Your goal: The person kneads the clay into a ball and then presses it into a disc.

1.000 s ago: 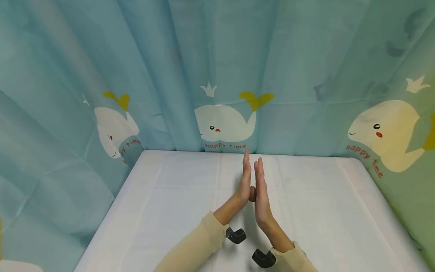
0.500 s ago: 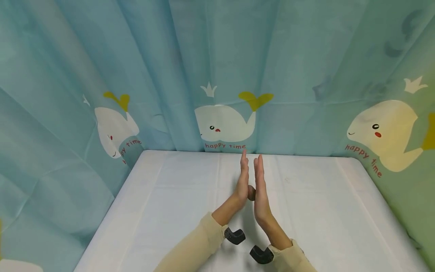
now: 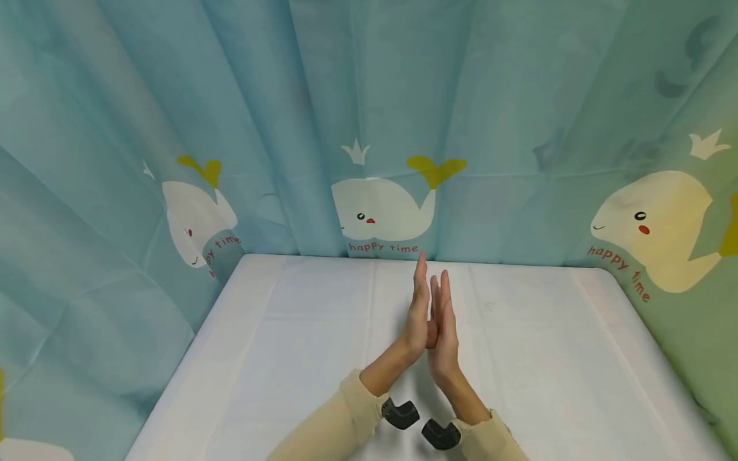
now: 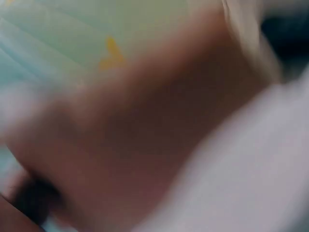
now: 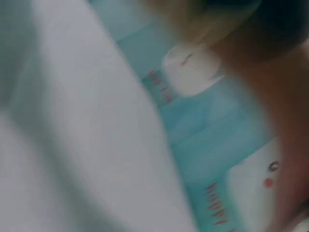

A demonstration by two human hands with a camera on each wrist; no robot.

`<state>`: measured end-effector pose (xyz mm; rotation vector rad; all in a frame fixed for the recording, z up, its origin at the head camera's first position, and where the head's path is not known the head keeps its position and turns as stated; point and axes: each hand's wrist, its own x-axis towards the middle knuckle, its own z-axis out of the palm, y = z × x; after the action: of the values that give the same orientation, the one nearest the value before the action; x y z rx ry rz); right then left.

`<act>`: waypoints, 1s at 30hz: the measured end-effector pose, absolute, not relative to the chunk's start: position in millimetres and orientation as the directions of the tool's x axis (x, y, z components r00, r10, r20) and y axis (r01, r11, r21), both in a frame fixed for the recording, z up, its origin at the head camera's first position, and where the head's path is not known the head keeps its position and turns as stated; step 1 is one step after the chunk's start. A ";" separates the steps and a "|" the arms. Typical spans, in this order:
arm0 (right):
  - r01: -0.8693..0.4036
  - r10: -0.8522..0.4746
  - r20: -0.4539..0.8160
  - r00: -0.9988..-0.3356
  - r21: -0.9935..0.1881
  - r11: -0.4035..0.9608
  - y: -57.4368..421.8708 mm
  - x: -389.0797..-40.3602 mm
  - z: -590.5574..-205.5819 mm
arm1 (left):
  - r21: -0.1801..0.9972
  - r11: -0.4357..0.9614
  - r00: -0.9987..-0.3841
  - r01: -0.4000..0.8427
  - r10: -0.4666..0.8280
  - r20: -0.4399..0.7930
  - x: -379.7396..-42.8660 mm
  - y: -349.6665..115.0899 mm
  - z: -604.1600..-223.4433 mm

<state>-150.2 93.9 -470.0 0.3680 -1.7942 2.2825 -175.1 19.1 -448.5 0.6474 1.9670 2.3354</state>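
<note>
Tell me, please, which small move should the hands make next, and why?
Probably slide the bare right hand slightly forward: the bare left hand reaches farther ahead, and the small brown rounded object between them could then roll.

The person here wears a top in plain cream-beige; from where I stand, the left sleeve (image 3: 325,422) shows a good length of cloth and the right sleeve (image 3: 498,445) a shorter stretch. The left cuff (image 3: 364,390) and right cuff (image 3: 478,429) look a little loose and softly creased. Past them, the left hand (image 3: 418,314) and right hand (image 3: 445,339) are bare. Two chunky black fittings, a left fitting (image 3: 401,415) and a right fitting (image 3: 441,435), jut from the cuffs, each bent like an elbow with a blunt end.
</note>
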 end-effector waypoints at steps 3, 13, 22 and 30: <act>-0.390 0.028 0.392 -0.920 -0.901 -0.191 89.6 -145.1 -463.3 | 0.964 -0.172 -0.925 0.204 0.287 0.247 -176.3 18.7 -458.1; -0.242 0.146 0.207 -0.967 -0.926 -0.288 119.4 -174.4 -477.7 | 0.962 -0.144 -0.860 0.234 0.430 0.273 -157.4 27.1 -449.9; -0.365 0.072 0.359 -0.931 -0.895 -0.257 103.9 -154.8 -445.4 | 0.971 -0.174 -0.922 0.164 0.323 0.213 -176.3 27.3 -459.7; -0.297 0.061 0.291 -0.955 -0.943 -0.150 132.1 -173.7 -451.1 | 0.962 -0.260 -0.910 0.087 0.371 0.183 -152.8 35.3 -448.8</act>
<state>-173.7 132.1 -451.1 0.2691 -1.8743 2.2002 -152.8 35.3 -448.8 0.5658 1.7862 2.2879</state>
